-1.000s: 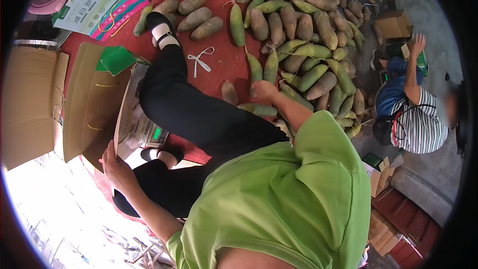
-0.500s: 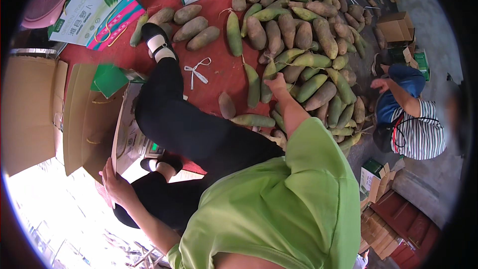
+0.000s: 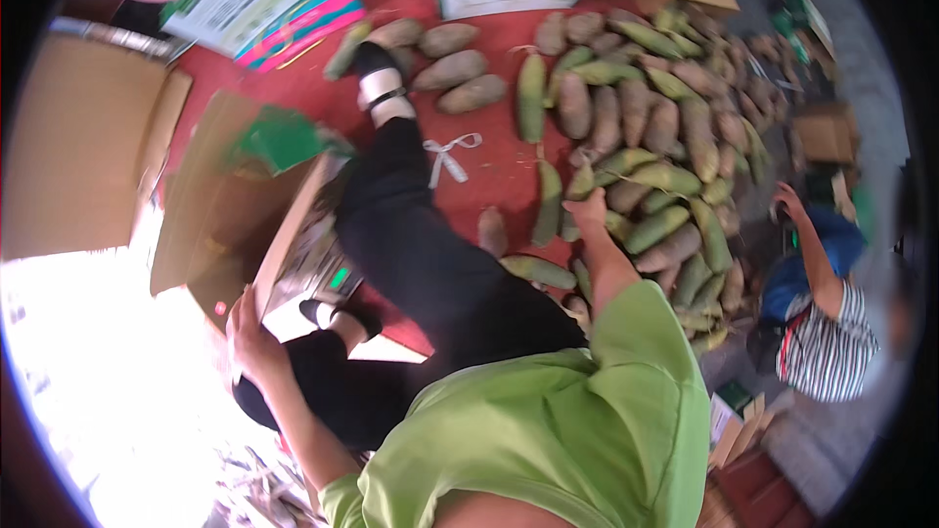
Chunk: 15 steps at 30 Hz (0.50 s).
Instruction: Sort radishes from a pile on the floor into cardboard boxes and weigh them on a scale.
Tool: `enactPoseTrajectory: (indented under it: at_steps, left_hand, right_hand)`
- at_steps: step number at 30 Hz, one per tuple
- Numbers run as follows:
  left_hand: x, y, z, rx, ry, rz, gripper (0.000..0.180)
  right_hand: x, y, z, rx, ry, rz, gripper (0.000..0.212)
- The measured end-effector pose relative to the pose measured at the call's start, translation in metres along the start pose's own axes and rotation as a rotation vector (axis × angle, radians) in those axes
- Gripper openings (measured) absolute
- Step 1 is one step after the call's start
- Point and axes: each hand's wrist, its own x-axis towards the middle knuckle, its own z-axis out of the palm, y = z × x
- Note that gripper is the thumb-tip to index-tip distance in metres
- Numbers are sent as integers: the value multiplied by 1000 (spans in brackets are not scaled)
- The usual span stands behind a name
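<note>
Item: your right hand (image 3: 590, 207) closed around a green mango (image 3: 583, 182), left hand (image 3: 249, 332) gripping the carton (image 3: 230, 225) flap at nine o'clock; risk: the stretched reach may topple the pile.

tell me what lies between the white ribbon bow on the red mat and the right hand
In the head view, a long green fruit lies on the red mat between the white ribbon bow and the right hand.

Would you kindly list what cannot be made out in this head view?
- Box inside: hidden by its own flaps.
- Left hand grip on the box edge: motion blur, fingers unclear.
- Right hand on the pile: which piece it touches, or whether it grips, is blurred.
- Lower left floor: washed out by glare.
- Other person: partly cut off near the dark rim.
</note>
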Motion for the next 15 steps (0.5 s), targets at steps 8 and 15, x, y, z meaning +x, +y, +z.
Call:
enactPoseTrajectory:
  at_steps: [8,15]
  left_hand:
    - [0,11,-6,16,19,-83,42]
    - [-1,7,-8,7,6,-95,40]
  right_hand:
    - [-24,-82,-49,200,-118,-508,73]
    - [-119,-279,-128,595,-352,-1005,72]
